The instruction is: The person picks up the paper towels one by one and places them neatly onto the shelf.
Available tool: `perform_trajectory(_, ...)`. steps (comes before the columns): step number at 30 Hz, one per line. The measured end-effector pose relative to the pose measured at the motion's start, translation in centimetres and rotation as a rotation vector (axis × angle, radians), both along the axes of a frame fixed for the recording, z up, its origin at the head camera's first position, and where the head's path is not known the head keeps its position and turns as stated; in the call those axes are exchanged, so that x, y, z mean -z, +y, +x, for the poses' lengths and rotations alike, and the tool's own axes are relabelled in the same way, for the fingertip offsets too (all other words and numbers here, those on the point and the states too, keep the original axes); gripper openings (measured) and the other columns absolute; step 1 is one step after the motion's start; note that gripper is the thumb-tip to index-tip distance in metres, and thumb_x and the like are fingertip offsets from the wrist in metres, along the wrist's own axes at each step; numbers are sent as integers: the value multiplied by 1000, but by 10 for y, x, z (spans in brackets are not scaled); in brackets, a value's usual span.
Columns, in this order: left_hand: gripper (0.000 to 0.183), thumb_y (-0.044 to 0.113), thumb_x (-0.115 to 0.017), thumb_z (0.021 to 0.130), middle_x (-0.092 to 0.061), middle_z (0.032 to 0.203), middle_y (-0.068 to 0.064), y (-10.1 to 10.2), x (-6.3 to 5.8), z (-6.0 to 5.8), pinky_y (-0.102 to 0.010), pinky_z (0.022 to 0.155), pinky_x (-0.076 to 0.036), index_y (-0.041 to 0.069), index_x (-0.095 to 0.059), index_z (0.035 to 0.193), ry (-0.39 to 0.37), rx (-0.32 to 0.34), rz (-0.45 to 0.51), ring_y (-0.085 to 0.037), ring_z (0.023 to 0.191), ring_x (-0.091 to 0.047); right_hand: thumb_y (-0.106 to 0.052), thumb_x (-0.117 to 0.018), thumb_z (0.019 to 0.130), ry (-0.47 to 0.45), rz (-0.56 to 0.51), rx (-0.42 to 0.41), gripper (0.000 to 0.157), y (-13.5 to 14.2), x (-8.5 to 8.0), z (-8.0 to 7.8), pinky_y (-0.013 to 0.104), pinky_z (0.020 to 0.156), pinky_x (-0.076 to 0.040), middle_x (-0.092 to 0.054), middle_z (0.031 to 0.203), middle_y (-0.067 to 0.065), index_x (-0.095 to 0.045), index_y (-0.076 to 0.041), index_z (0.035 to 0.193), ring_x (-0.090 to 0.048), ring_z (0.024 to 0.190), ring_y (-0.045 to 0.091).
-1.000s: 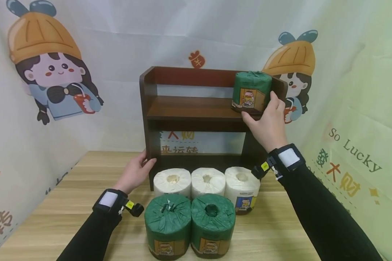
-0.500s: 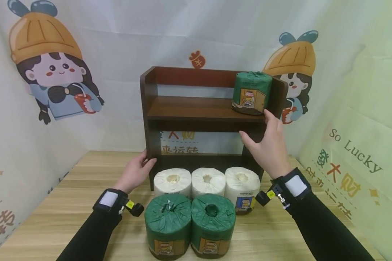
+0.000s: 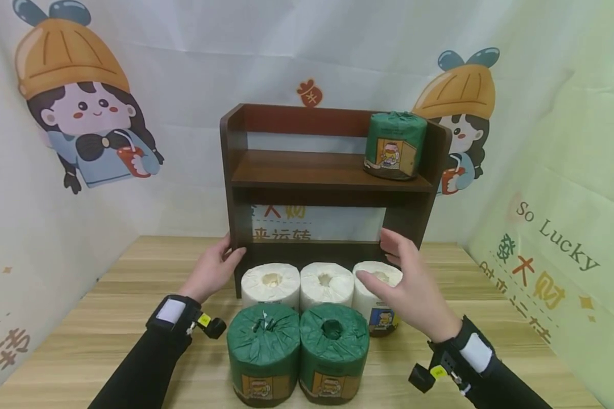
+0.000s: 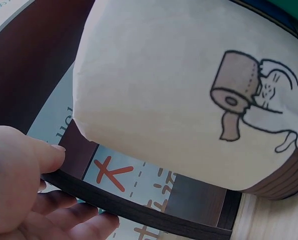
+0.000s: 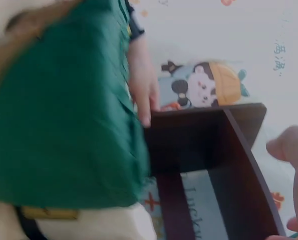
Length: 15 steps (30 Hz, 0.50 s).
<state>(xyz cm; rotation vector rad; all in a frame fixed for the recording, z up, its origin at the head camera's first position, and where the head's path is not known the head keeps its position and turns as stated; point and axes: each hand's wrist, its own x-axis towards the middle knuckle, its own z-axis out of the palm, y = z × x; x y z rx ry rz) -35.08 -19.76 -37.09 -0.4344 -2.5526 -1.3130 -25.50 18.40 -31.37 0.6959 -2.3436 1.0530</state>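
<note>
A dark brown wooden shelf [image 3: 307, 170] stands on the table, and my left hand [image 3: 211, 271] grips its left side panel. In the left wrist view the thumb [image 4: 51, 156] and fingers [image 4: 88, 225] lie on either side of the panel's edge. One green-wrapped toilet roll [image 3: 395, 146] stands upright at the right end of the upper board. My right hand [image 3: 417, 287], fingers spread and holding nothing, overlaps the right white toilet roll [image 3: 381, 319] in the head view. Two more white rolls [image 3: 270, 288] stand left of it. Two green rolls [image 3: 332, 349] stand in front.
The wood-grain table [image 3: 107, 324] extends on both sides of the rolls. A printed cloth backdrop [image 3: 184, 74] hangs behind the shelf and along both sides. Each wrist wears a strapped camera [image 3: 422, 378].
My right hand has let go of the green toilet roll on the upper board and come down toward the white rolls. My left hand stays on the shelf.
</note>
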Motion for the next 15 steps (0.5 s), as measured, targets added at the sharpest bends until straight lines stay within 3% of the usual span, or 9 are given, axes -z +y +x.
perform_trajectory(7, 52, 32, -49, 107, -39, 149, -15, 0, 0, 0, -55, 99, -44, 18, -33, 154, -3, 0, 3, -36, 126, -43, -27, -78, 89, -146, 4, -199, 75, 0, 24, 18, 51, 102, -43, -39, 145, 0, -34, -16, 148, -40, 127, 16)
perform_trajectory(11, 52, 30, -49, 107, -39, 149, -16, 1, 0, 0, -55, 98, -45, 18, -33, 154, 4, 5, 6, -37, 125, -44, -26, -79, 88, -264, 24, -309, 83, 0, 40, 26, 56, 102, -42, -39, 147, 3, -27, -19, 151, -40, 128, 20)
perform_trajectory(15, 50, 30, -48, 107, -39, 148, -16, 1, 0, 0, -55, 98, -45, 18, -34, 154, 13, 10, 8, -37, 125, -44, -29, -84, 82, -345, 18, -376, 96, 0, 55, 30, 60, 105, -36, -36, 150, 6, -21, -14, 153, -36, 132, 23)
